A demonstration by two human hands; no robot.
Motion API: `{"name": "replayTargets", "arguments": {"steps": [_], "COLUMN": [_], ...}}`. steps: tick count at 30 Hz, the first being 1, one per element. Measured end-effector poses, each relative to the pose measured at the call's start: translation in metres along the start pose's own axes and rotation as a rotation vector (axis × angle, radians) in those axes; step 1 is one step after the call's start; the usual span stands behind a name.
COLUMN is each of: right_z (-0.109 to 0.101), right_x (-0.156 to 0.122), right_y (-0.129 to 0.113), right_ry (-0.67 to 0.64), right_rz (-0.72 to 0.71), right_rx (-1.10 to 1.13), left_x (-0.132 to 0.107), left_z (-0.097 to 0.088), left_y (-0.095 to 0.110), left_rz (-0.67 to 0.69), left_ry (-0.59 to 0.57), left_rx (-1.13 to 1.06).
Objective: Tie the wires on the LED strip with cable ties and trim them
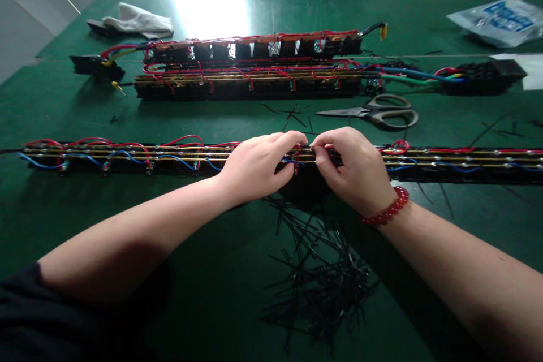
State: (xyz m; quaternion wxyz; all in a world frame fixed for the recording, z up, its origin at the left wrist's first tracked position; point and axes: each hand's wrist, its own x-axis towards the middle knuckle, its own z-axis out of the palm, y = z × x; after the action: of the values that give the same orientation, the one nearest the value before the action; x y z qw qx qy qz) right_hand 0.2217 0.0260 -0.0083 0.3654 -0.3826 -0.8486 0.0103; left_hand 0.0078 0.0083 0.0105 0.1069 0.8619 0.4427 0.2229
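A long black strip (176, 154) with brass-coloured rods and red and blue wires lies across the table in front of me. My left hand (263, 163) is curled over its middle, thumb at the near side and index finger at the far side. Just to the right, my right hand (353, 161) pinches thumb and index finger together above the strip. Whatever is between those fingertips is too small to make out. A loose pile of black cable ties (324, 277) lies on the near side, below my hands.
Scissors (373, 112) lie beyond my hands. Two shorter wired assemblies (254, 86) rest farther back, with a black connector (483, 76) at the right. A white glove (138, 21) is at the back left, plastic packets (504, 22) at the back right. Black offcuts (292, 115) are scattered about.
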Motion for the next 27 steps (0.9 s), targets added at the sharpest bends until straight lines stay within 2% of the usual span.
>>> {"name": "replayTargets", "arguments": {"steps": [4, 9, 27], "right_z": [0.0010, 0.0018, 0.0008], "right_x": [0.0006, -0.0001, 0.0002], "right_y": [0.0004, 0.0008, -0.0002], "right_ry": [0.021, -0.001, 0.018], "right_rz": [-0.058, -0.036, -0.071], "right_rx": [0.000, -0.004, -0.008], "left_x": [-0.0001, -0.0009, -0.0012], "left_z": [0.0009, 0.0033, 0.0043], "left_y": [-0.0010, -0.0026, -0.0038], "left_rz": [0.035, 0.089, 0.115], "left_ry": [-0.004, 0.014, 0.024], "left_rx": [0.028, 0.075, 0.097]}}
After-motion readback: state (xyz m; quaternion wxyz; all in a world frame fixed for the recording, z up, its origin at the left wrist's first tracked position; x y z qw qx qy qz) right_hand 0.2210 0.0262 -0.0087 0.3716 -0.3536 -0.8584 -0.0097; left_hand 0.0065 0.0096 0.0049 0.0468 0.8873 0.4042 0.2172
